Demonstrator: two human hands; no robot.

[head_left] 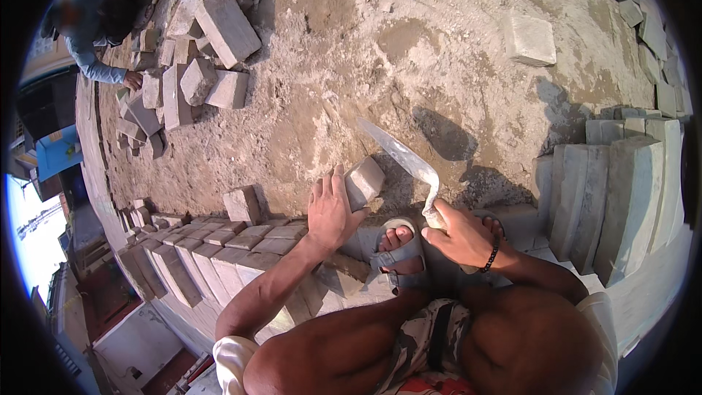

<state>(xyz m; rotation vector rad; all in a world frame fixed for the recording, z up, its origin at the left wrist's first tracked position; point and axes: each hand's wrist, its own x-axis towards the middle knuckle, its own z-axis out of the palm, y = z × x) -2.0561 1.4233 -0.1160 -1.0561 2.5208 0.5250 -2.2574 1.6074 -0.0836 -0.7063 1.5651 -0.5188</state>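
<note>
My left hand (pixel 333 211) is at a grey brick (pixel 364 181) on the sandy ground in front of me. Its fingers lie along the left side and its thumb runs under the near edge, so the brick sits between them. In my right hand (pixel 462 232) is the handle of a pointed trowel (pixel 399 151). The metal blade points away and to the left, above the dirt and just past the brick. Between my hands, my sandalled foot (pixel 400 252) stands by a row of laid bricks (pixel 248 238).
Loose bricks (pixel 228 29) are heaped at the far left, where a co-worker's hand (pixel 133 80) touches the pile. Stacked slabs (pixel 629 197) rise at my right. A single block (pixel 530 40) lies at the far right. Beyond the brick edge at left, the ground drops toward buildings.
</note>
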